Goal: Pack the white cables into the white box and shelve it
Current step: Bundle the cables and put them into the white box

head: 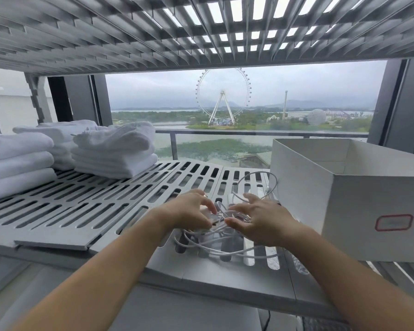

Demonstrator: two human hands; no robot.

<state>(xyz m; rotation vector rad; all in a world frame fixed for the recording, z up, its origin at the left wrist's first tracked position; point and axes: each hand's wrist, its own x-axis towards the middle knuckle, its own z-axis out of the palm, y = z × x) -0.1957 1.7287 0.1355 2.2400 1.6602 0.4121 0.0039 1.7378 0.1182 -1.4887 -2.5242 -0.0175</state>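
Note:
A loose tangle of white cables (215, 244) lies on the grey slotted shelf (81, 206), just left of an open white box (359, 211) with a red-outlined label on its front. One cable loop arcs up toward the box's left wall. My left hand (189, 211) rests on the left side of the tangle with its fingers curled onto the cables. My right hand (261, 218) is on the right side, fingers spread and thumb touching the strands. Part of the tangle is hidden under both hands.
Stacks of folded white towels (115, 151) occupy the back left of the shelf. Another slotted shelf (153, 32) hangs close overhead. Behind the shelf is a window with a balcony rail. Bare shelf surface lies between the towels and the cables.

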